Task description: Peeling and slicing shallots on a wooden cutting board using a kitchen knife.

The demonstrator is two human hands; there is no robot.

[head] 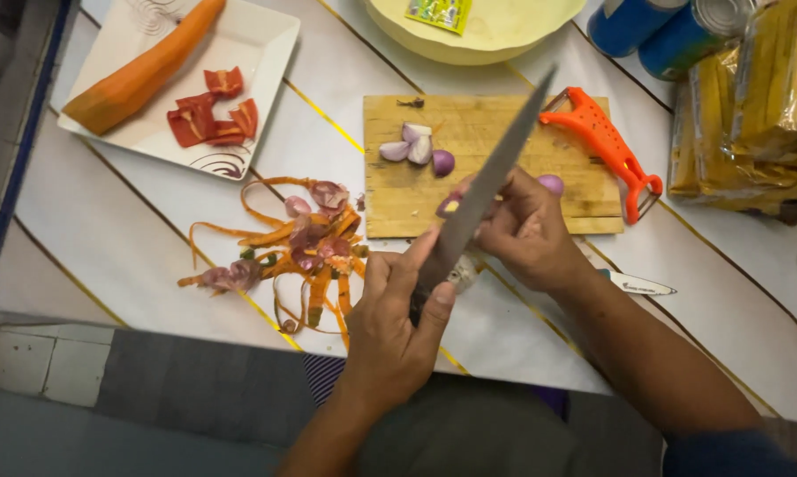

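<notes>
A wide white table (pixel 151 221) with thin yellow lines is carrying everything here. On it, a square white plate (pixel 266 53) is lying at the far left with a long peeled carrot (pixel 142 71) and some red chilli pieces (pixel 208 115). A pale wooden cutting board (pixel 495 132), flat and a little scratched, is sitting in the middle, and a bright orange plastic peeler (pixel 606 141) is resting on its right end. Beside the board, a loose heap of carrot peelings (pixel 292 256), thin and curly, mixed with purple onion skins, is spreading over the table.

The left hand (pixel 398 327) is gripping the handle of a large kitchen knife (pixel 491 172), fingers closed around it, and the grey steel blade is pointing up and away over the board. I think the knife is stiff and rather heavy, so holding it firmly at the handle is the safe way.

The right hand (pixel 526 234) is pinching a small shallot (pixel 449 207) against the blade, fingers narrow around it, just above the near edge of the board. This shallot is looking small, round and light, with smooth purple skin; probably it is slippery when peeled, so fingertips should be holding it from the sides. Some peeled shallots (pixel 419 147) are lying on the board, pale and shiny.
</notes>
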